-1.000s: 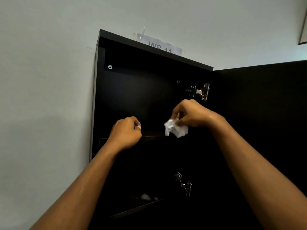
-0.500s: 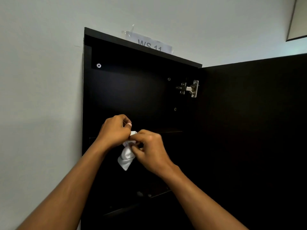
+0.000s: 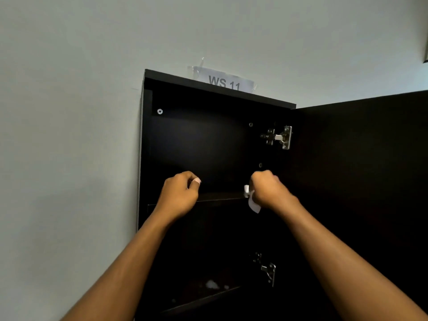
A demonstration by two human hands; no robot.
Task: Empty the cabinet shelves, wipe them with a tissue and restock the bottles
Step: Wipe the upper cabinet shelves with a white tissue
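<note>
A black wall cabinet [image 3: 208,140] stands open, with no bottles in sight on its shelves. My right hand [image 3: 268,191] grips a crumpled white tissue [image 3: 251,200] at the right end of the upper shelf's front edge [image 3: 220,196]. My left hand [image 3: 179,195] is curled at the left part of the same shelf edge and holds nothing that I can see. A lower shelf [image 3: 203,300] shows small white specks on it.
The cabinet door [image 3: 361,181] is swung open to the right on two metal hinges [image 3: 279,136]. A paper label reading WS 11 [image 3: 223,81] sits above the cabinet top. Pale wall [image 3: 69,158] lies to the left.
Half a second ago both hands met at the tissue below the shelf. Now they have parted: the right hand carried the tissue up and right to the shelf edge, the left let go.
</note>
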